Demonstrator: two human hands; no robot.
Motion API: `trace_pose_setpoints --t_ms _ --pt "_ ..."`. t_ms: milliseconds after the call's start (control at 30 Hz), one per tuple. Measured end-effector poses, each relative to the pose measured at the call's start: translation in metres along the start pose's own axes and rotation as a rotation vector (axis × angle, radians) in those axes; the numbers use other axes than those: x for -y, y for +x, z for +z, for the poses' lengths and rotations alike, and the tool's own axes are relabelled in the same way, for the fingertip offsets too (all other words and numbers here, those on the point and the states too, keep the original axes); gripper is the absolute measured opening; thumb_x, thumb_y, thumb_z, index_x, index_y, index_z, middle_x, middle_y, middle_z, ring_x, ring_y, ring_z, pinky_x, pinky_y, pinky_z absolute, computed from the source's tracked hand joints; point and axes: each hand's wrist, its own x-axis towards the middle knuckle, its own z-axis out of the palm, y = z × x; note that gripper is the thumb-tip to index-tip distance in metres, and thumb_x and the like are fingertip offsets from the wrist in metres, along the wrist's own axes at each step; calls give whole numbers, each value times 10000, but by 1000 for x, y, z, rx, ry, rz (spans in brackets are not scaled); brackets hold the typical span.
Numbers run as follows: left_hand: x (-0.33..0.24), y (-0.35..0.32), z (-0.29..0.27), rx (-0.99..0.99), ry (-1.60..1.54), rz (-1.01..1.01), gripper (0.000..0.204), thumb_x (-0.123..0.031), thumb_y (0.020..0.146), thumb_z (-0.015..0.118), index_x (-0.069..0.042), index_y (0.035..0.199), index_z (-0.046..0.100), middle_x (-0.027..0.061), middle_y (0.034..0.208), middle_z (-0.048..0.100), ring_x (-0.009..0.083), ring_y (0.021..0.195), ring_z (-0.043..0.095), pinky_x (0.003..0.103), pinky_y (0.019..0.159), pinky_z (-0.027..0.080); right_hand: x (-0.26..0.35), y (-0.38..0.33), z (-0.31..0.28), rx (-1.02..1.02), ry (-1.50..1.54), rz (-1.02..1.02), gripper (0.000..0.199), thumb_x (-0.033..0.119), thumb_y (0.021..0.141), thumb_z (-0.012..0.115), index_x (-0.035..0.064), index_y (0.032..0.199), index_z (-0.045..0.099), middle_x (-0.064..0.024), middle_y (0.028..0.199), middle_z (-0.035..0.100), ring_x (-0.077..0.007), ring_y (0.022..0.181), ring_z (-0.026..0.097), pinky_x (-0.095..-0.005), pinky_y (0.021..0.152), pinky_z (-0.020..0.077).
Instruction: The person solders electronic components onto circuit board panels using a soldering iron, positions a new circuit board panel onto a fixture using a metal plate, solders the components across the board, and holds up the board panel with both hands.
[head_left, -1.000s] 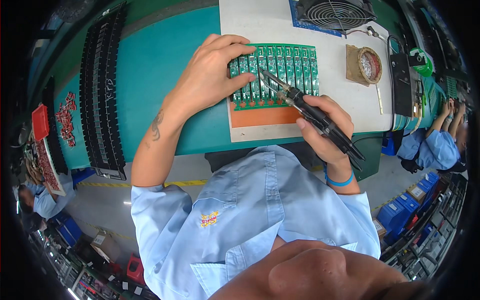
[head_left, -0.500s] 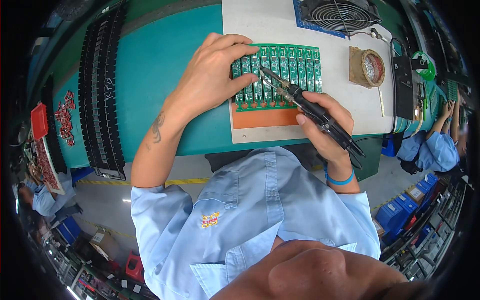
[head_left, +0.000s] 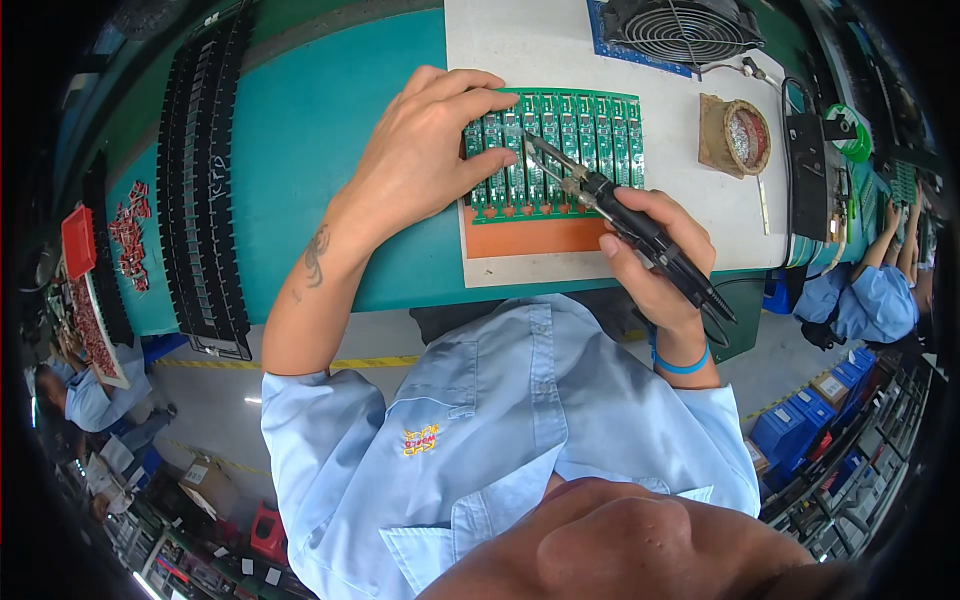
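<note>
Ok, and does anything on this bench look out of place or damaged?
Perhaps one thing: small red pieces lie scattered loose on the green mat, between the red tray and black rack, not in a container. The circuit board panel under the left hand shows no obvious damage, but details are too small to judge.

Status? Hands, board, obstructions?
Left hand spread on green circuit panel, left side. Right hand gripping black soldering tool, tip over panel. Possible hindrance: left thumb near tip.
</note>
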Motion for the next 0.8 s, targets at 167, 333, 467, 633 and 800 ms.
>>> trace_pose_setpoints --t_ms 167,333,467,633,800 --pt "0 0 0 0 9 2 428 -139 804 875 -64 1215 779 54 1326 702 262 1095 619 366 1019 527 3 -3 -4 -13 1 -41 436 -4 795 808 -40 1218 707 -143 1002 752 -209 814 681 -289 734 534" --pt "2 0 0 0 13 10 430 -147 809 879 -73 1221 778 55 1309 702 261 1085 622 367 1001 535 4 -3 -2 -11 11 -69 439 1 795 805 -40 1221 702 -145 981 746 -213 801 673 -294 727 527" --pt "2 -1 -2 1 9 17 433 -153 813 880 -79 1227 777 57 1293 702 260 1072 626 368 981 542 4 -2 2 2 16 -84 441 -2 796 801 -41 1224 700 -144 965 743 -210 793 666 -290 718 520" --pt "0 -2 -6 5 40 23 434 -152 813 879 -82 1230 781 56 1271 702 263 1048 630 374 958 549 3 4 8 -19 30 -80 450 -18 771 816 -17 1214 734 -119 944 759 -179 725 627 -272 673 505" --pt "-3 -3 -13 44 -25 -35 430 -142 816 872 -72 1231 784 59 1296 710 262 1066 642 375 974 553 1 7 11 -9 14 -66 434 -17 772 817 -19 1199 741 -115 942 760 -173 719 620 -272 672 504"
